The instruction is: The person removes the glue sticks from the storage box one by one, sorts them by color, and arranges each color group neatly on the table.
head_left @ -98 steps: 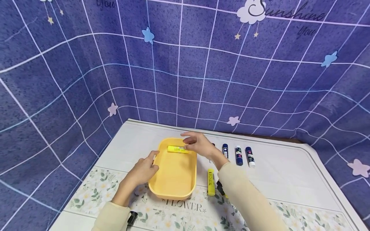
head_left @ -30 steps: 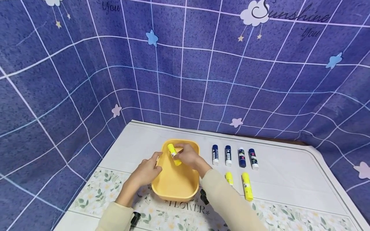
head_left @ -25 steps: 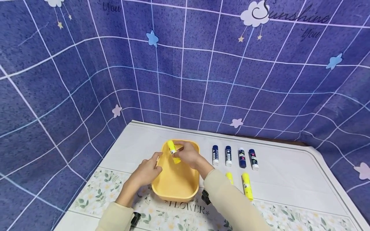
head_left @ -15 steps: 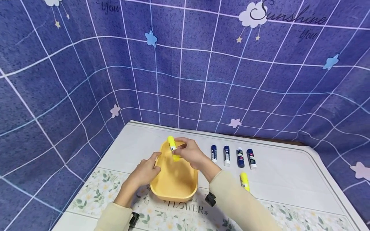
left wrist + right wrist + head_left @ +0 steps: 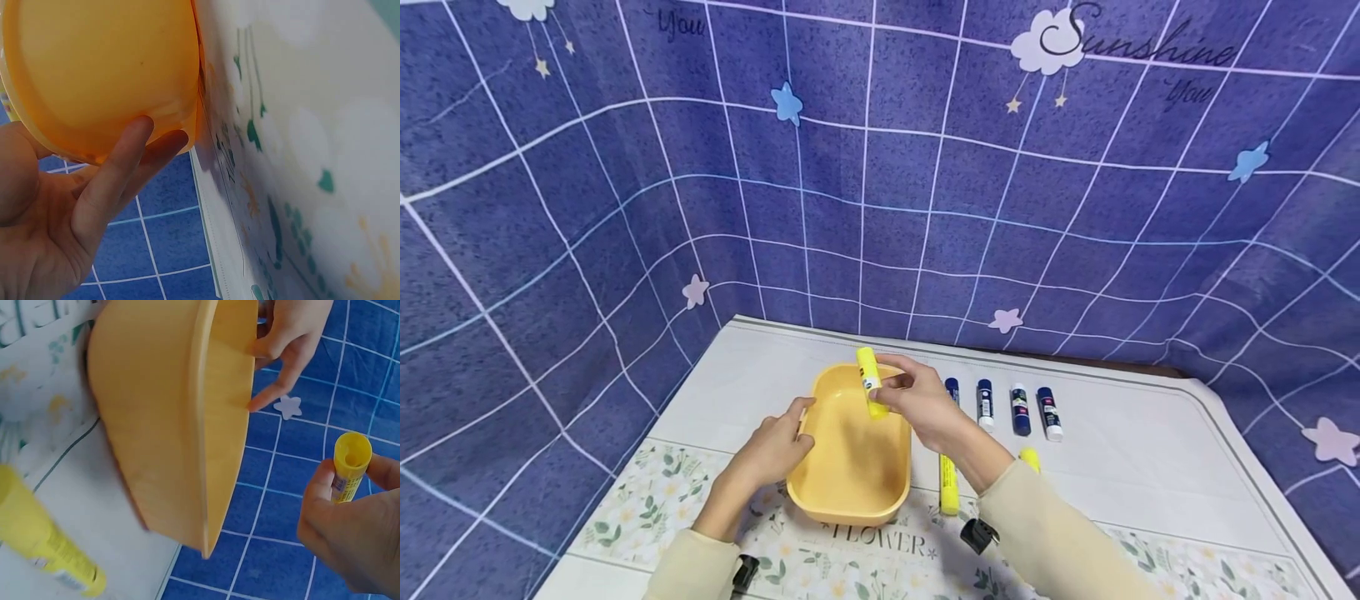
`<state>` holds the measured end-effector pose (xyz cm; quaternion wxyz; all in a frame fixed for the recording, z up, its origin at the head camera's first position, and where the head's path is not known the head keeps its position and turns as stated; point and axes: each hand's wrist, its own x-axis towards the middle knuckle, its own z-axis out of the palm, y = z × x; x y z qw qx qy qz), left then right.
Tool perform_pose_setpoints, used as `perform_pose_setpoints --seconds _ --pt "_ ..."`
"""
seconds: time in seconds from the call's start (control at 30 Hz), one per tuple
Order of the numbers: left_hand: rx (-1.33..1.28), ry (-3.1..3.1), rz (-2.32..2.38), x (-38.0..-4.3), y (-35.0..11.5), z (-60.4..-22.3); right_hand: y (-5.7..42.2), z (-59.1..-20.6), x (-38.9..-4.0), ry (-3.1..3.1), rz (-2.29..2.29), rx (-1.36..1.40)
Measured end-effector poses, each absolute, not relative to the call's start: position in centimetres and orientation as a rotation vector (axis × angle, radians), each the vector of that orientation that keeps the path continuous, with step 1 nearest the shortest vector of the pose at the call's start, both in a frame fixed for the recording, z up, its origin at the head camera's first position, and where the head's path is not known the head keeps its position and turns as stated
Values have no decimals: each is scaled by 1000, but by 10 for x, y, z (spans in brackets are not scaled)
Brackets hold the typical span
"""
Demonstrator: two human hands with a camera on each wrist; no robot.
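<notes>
My right hand (image 5: 925,408) pinches a yellow glue stick (image 5: 868,371) between thumb and fingers, raised over the back right of the yellow plastic tray (image 5: 850,515). In the right wrist view that glue stick (image 5: 351,462) stands nearly upright in the fingertips, its round hollow end showing. My left hand (image 5: 771,450) holds the tray by its left rim. Seen from the left wrist, fingers of this hand (image 5: 56,231) lie along the tray's outer wall (image 5: 106,69), with the thumb side up at the rim.
Several navy-and-white glue sticks (image 5: 1019,408) lie in a row behind and right of the tray. Two more yellow ones, a near glue stick (image 5: 950,487) and a partly hidden glue stick (image 5: 1030,459), lie by my right forearm. A blue grid curtain (image 5: 925,208) hangs behind the table.
The yellow glue stick lay in the tray at first; my right hand has taken hold of it and lifted it up and to the right. My left hand stays at the tray's rim.
</notes>
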<state>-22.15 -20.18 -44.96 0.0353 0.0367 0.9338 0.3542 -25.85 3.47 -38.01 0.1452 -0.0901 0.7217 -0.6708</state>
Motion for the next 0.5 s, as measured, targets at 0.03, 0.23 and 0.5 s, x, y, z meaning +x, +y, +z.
perform_pose_setpoints --seconds 0.03,0.23,0.5 --pt "113 2869 1094 -221 -202 -450 39 -381 -258 2085 -1934 -251" --pt "124 2858 1102 -220 -203 -452 78 -387 -247 2127 -1930 -184" --pt "126 2859 1090 -221 -204 -451 141 -395 -235 2172 -1902 -92"
